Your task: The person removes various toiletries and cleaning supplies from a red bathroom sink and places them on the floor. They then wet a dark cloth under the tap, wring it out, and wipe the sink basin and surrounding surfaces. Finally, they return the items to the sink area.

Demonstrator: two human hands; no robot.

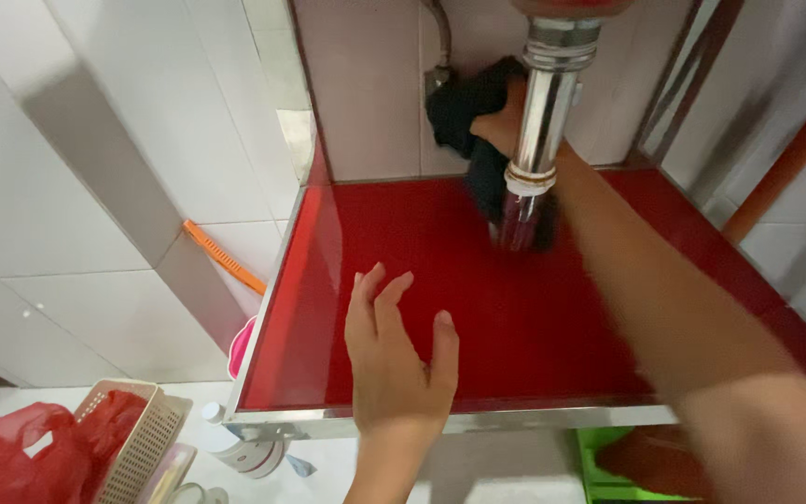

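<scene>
The dark cloth [464,117] is up at the back of the red shelf [478,308], pressed against the white tiled wall [366,103] right behind the shiny metal pipe [543,121]. The right hand [501,117] has its fingers closed around the cloth, and the arm reaches far in past the pipe. It looks blurry, so it seems to be rubbing. The left hand [398,359] rests flat on the front of the red shelf with its fingers spread open and holds nothing. It looks like it is there to lean on. I think the step now is wiping the wall and the back corner under the sink. The next move would need care, because the pipe stands in the way and the cloth has to slip around it without catching. Down on the floor to the left are a plastic basket [137,434] and a red bag [20,457]. An orange brush [224,259] leans near the shelf's side.
</scene>
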